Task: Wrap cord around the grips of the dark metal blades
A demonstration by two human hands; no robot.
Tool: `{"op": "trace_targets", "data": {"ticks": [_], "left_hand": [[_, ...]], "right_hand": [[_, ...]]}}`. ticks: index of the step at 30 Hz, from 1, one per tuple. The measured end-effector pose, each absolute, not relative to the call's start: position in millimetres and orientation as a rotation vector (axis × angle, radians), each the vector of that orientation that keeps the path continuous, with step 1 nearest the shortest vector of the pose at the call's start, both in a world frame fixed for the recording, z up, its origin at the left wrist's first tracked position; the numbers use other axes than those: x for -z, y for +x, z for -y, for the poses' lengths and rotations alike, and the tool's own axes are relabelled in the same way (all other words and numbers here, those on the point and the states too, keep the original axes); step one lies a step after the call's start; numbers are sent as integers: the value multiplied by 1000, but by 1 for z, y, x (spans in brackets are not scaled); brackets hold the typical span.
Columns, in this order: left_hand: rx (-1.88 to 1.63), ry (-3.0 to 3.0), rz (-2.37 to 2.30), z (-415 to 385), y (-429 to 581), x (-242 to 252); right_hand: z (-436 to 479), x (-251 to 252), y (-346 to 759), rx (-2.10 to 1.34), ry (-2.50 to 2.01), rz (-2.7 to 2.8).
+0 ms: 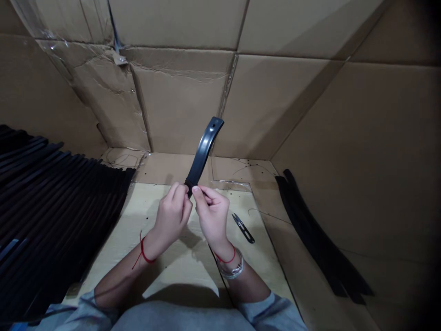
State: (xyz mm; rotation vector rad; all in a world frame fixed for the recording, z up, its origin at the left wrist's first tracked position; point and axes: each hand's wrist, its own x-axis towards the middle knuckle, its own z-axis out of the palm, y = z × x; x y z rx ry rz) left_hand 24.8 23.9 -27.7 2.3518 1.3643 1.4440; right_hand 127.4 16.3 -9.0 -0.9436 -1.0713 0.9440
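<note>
A long curved black strip (204,149) with a hole near its top end stands up from between my hands. My left hand (172,210) pinches its lower end from the left, fingers closed. From the right, my right hand (211,214) grips the same end with closed fingers. The strip's lower part runs down behind my right wrist. Both wrists wear red threads, and the right wrist also has a silver bracelet.
Small black thread snips (243,227) lie on the pale board (179,262) just right of my right hand. A big stack of black strips (51,207) fills the left. A few more black strips (317,239) lie at the right. Cardboard walls (275,92) surround the space.
</note>
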Motion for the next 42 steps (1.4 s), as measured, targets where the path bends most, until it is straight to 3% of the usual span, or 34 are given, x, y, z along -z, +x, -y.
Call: {"op": "trace_targets", "data": {"ticks": [14, 29, 42], "left_hand": [[-1464, 1443, -980, -15, 15, 10], [-1478, 1329, -993, -9, 19, 8], [-1493, 1825, -1267, -5, 23, 18]], "right_hand": [[-14, 6, 134, -1067, -879, 1063], [-11, 6, 130, -1066, -848, 1047], [-4, 1, 126, -1067, -869, 1030]]}}
